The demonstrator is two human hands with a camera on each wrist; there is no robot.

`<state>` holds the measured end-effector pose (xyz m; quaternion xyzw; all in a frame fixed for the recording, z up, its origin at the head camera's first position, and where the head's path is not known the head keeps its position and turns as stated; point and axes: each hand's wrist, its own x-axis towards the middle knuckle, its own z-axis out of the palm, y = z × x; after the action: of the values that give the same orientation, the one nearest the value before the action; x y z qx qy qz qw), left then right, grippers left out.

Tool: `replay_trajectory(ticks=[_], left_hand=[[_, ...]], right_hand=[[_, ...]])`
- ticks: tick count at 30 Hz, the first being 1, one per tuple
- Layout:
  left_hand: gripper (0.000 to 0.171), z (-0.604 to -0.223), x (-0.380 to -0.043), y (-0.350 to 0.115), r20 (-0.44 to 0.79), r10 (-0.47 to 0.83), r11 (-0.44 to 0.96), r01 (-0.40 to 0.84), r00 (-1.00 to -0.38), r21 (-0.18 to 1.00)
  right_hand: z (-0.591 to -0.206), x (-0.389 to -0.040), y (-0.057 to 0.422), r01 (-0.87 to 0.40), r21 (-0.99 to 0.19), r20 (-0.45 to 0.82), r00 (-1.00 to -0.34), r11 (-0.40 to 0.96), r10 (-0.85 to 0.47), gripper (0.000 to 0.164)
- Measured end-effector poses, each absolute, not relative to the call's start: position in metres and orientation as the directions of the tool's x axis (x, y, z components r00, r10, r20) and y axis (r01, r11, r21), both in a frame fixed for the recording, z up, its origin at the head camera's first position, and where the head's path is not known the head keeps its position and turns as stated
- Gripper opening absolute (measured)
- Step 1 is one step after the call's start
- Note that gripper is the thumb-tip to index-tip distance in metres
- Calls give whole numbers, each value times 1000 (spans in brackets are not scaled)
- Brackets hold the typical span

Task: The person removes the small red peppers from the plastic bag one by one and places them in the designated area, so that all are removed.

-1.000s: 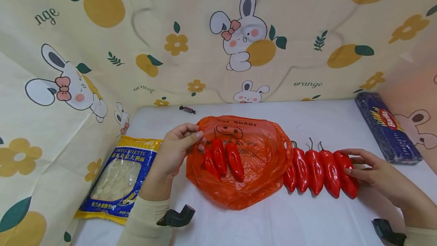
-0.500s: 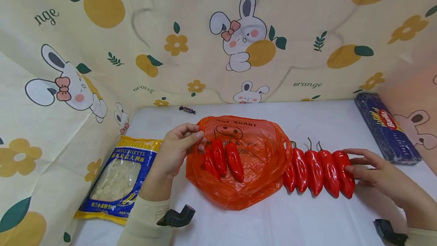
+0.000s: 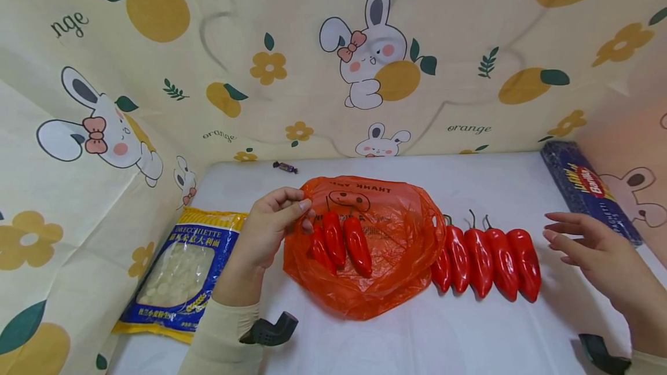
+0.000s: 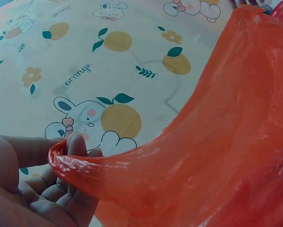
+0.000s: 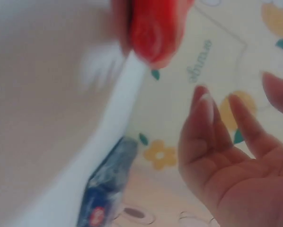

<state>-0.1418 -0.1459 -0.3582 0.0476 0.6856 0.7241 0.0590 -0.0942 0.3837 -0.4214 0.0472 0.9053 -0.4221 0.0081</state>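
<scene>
My left hand pinches the rim of a red plastic bag; the left wrist view shows the bunched edge between thumb and fingers. Three red chili peppers lie in the bag's mouth. To its right, several more glossy red peppers stand side by side in a row, stems pointing away; the leftmost is partly behind the bag's edge. My right hand is apart from the rightmost pepper, with fingers loosely extended and nothing held. In the right wrist view, a blurred pepper shows above that hand.
An orecchiette pasta bag lies on the left, partly behind the left forearm. A blue Barilla spaghetti pack lies at the back right. A small wrapped candy is near the back edge of the white table. Printed cloth hangs behind.
My right hand first nudges the rightmost pepper slightly left against the row, then lets it go and moves off to the right. My left hand stays on the bag.
</scene>
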Motion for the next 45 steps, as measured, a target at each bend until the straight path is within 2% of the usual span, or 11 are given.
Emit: replay_trajectory(ticks=[7, 12, 17, 21, 27, 31, 35, 41, 45], left_hand=[[13, -358, -142, -146, -8, 155, -55, -17, -988, 998], [13, -358, -142, -145, -9, 154, -54, -17, -988, 998], [14, -357, -142, -145, -15, 154, -51, -23, -988, 998], [14, -357, -142, -144, -17, 156, -47, -25, -988, 999], [14, -357, -142, -145, -13, 156, -43, -20, -988, 999], [14, -357, -142, -145, -15, 158, -43, -23, -987, 999], [15, -357, -142, -145, -21, 157, -41, -27, -987, 999], [14, -357, -142, -145, -17, 158, -36, -22, -987, 999], [14, -357, -142, -145, -13, 161, -37, -19, -987, 999]], right_hand=[[-409, -94, 358, -22, -802, 52, -998, 597, 33, 49], [-400, -96, 338, -56, -807, 51, -998, 587, -25, 55], [-395, -99, 316, -117, -835, 77, -992, 537, -97, 54], [-392, -98, 292, -149, -875, 86, -984, 461, -155, 54], [-386, -99, 251, -150, -950, 77, -963, 273, -259, 53], [-384, -103, 227, -157, -966, 84, -943, 206, -323, 50], [-385, -108, 207, -166, -968, 84, -922, 189, -378, 50], [-392, -118, 179, -194, -956, 89, -905, 219, -416, 64], [-397, -126, 162, -239, -935, 106, -892, 260, -440, 66]])
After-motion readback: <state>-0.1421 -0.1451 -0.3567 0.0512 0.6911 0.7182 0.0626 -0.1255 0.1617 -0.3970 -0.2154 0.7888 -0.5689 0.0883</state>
